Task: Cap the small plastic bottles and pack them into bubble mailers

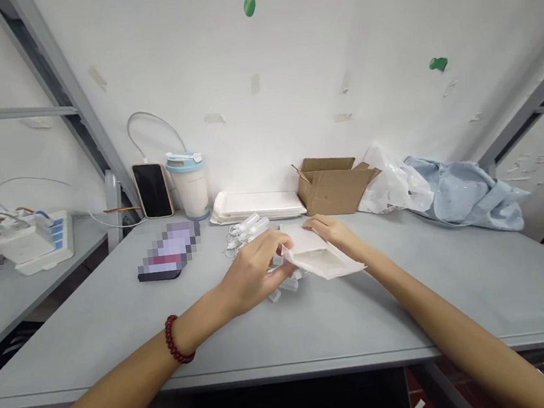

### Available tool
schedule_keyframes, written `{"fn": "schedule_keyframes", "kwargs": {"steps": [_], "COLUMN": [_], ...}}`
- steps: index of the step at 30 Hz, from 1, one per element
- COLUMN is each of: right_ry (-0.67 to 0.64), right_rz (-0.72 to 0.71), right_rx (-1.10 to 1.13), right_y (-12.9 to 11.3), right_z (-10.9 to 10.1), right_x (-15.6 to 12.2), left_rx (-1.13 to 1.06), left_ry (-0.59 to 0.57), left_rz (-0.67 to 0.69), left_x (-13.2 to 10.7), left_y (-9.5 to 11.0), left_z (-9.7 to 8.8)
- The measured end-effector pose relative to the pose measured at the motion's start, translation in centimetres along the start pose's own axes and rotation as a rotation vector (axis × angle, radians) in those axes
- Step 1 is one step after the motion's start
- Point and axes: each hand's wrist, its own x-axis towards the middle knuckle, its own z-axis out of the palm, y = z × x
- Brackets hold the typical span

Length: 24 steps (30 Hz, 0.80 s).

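A thin white envelope-like packet (324,257) is held above the middle of the grey table, its near end gaping toward me. My left hand (259,264) pinches its left edge between thumb and fingers. At the packet's far right side, my right hand (337,232) grips with its fingers over the top; its thumb is hidden. Below and behind the packet lie several small white items with thin cords (250,229), partly covered by my left hand and the packet. What the packet contains, if anything, I cannot make out.
Along the wall stand a phone (153,190), a lidded cup (190,187), a stack of flat white pieces (257,204), an open cardboard box (332,190), a white plastic bag (392,180) and blue cloth (467,191). Another phone (169,252) lies left; a power strip (57,241) sits beyond.
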Motion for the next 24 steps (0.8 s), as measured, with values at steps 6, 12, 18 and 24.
{"fn": "schedule_keyframes", "kwargs": {"steps": [6,12,18,24], "right_ry": [0.005,0.007,0.036,0.126], "right_rz": [0.034,0.025,-0.037,-0.074], "right_rx": [0.106,0.155,0.253,0.225], "right_y": [0.3,0.5,-0.1,-0.2], "right_z": [0.0,0.4,-0.5,-0.5], "right_x": [0.0,-0.1,-0.1,0.0], "left_rx": [-0.248,-0.345,-0.398,-0.422], "left_ry": [0.072,0.097,0.121,0.122], "left_rz": [-0.148,-0.204,-0.257,-0.272], "left_x": [0.3,0.4,0.5,0.5], "left_y": [0.5,0.7,0.5,0.5], "left_z": [-0.3,-0.6,-0.7,-0.8]}}
